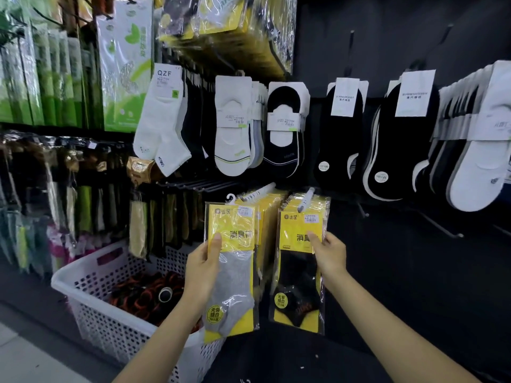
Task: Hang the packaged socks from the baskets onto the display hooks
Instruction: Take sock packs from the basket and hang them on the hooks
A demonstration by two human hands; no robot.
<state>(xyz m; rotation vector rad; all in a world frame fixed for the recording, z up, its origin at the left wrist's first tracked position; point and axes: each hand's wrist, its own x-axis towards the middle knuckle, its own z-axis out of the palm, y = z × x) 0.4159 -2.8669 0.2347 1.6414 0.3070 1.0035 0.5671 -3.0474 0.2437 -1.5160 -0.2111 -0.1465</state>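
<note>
My left hand [204, 268] grips a yellow pack of grey socks [235, 275] by its left edge, thumb on the front. The pack's white plastic hanger sits just beside the tip of the left display hook [262, 190]; I cannot tell whether it is on the hook. My right hand [330, 251] pinches the right edge of a yellow pack of black socks [300, 272] that hangs at the front of a row on the right display hook [307, 199]. More yellow packs hang behind both.
A white perforated basket [110, 275] at lower left holds dark socks with orange trim. Rows of white and black socks [343, 134] hang above. Bare black hooks [199, 186] stick out left of the yellow packs. Green and dark packs fill the left wall.
</note>
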